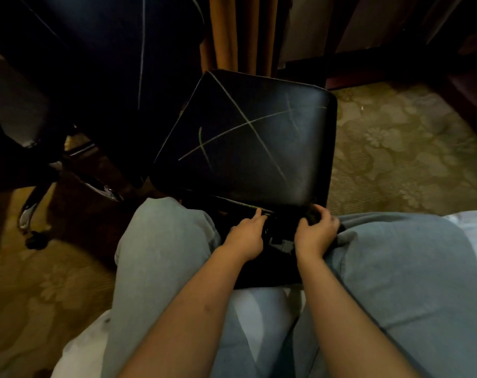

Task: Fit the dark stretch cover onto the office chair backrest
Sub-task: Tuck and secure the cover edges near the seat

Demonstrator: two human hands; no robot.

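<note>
Between the knees of a seated person in pale jeans (161,255) stands the black backrest (248,143), a padded square crossed by light stitch lines, tilted away, with its near edge low between the thighs. Both hands work at that near edge. The left hand (245,237) lies knuckles up, its index finger (257,214) stretched forward and touching the pale seam along the edge. Its other fingers fold down into shadow, so I cannot tell whether they hold anything. The right hand (316,233) sits at the near right corner, fingers curled round a bunch of the dark cover (309,214) — the fabric gathers right under the fingertips. More dark material fills the gap between the hands, and a small grey fitting (282,245) shows there. Up left stands a dark office chair (95,64) on a patterned carpet (409,148), beside an orange curtain (231,31).
</note>
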